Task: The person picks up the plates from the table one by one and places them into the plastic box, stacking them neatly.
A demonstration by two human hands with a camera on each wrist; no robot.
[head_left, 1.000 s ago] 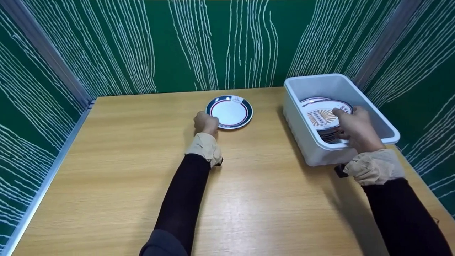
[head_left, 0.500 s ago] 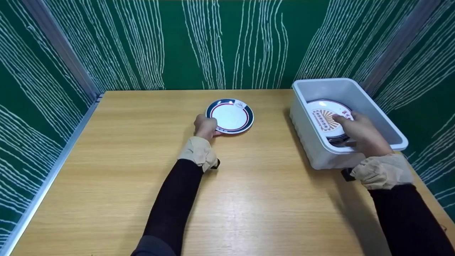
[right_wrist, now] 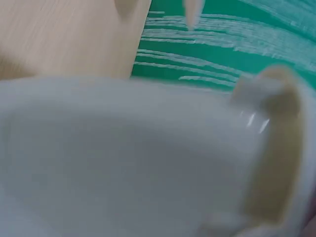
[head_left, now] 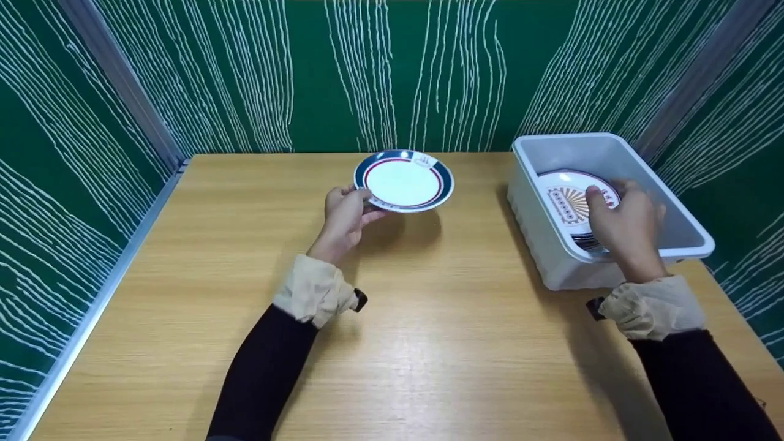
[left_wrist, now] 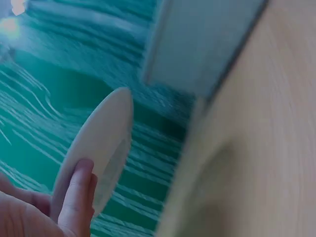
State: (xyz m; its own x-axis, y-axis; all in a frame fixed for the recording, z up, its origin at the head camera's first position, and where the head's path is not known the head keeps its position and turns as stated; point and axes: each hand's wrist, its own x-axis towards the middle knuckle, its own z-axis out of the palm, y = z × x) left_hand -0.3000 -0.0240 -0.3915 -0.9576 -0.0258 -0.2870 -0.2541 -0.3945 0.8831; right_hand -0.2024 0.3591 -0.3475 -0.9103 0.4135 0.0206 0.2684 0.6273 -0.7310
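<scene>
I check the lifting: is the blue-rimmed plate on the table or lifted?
Lifted: the left hand grips the blue-rimmed plate above its shadow on the table.

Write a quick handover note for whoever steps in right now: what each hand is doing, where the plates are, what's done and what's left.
Left hand: grips the blue-rimmed plate by its near edge, lifted clear of the wooden table; its shadow falls on the wood below.
Right hand: inside the white tub, fingers on the sunburst plate topping the stack; whether it grips is unclear.
Done: one plate is out of the tub and in hand.
Left: set it down, probably; the stacked plates remain in the tub.
</scene>
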